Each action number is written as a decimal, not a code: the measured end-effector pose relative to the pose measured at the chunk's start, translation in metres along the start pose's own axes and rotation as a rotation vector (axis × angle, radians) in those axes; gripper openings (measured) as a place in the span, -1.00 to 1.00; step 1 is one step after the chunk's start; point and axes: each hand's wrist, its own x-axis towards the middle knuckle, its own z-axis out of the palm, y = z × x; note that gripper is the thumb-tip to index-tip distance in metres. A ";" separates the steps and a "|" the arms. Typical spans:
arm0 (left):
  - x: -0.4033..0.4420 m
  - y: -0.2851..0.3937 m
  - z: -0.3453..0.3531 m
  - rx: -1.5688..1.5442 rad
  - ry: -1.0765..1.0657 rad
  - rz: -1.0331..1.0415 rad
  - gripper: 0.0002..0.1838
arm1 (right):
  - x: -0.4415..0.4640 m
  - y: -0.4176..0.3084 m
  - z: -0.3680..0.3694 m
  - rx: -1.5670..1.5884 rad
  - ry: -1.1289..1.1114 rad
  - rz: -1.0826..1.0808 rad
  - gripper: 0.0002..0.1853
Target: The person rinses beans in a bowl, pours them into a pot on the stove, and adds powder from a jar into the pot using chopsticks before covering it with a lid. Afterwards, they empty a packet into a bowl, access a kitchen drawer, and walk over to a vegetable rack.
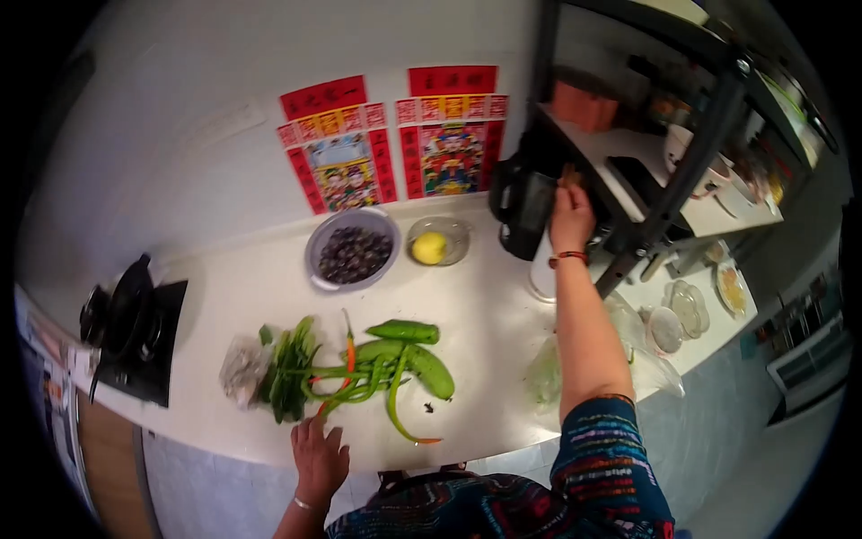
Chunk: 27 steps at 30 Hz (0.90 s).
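Observation:
My left hand [321,456] rests at the counter's front edge, fingers apart, close to the tip of a chili pepper [321,410]. Beyond it lie leafy greens [292,368], long green beans [359,391] and several green gourd-like vegetables [426,368]. My right hand [572,216] is stretched far forward beside a dark, jug-like container [528,208]. Its fingers are closed around something with a small brownish end [569,172] showing above them; what it is I cannot make out. A white cylinder [542,269] stands under the right forearm.
At the back are a bowl of dark grapes [356,254] and a clear bowl [455,235] with a yellow fruit [429,248]. A metal shelf post [682,162] rises close to my right arm. A stove with a black pan [133,305] is at left, plastic bags [543,373] at right.

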 end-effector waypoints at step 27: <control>0.048 -0.042 -0.063 -2.425 -0.158 -0.179 -0.83 | -0.322 -0.157 -0.037 -0.124 -1.049 -0.284 -0.27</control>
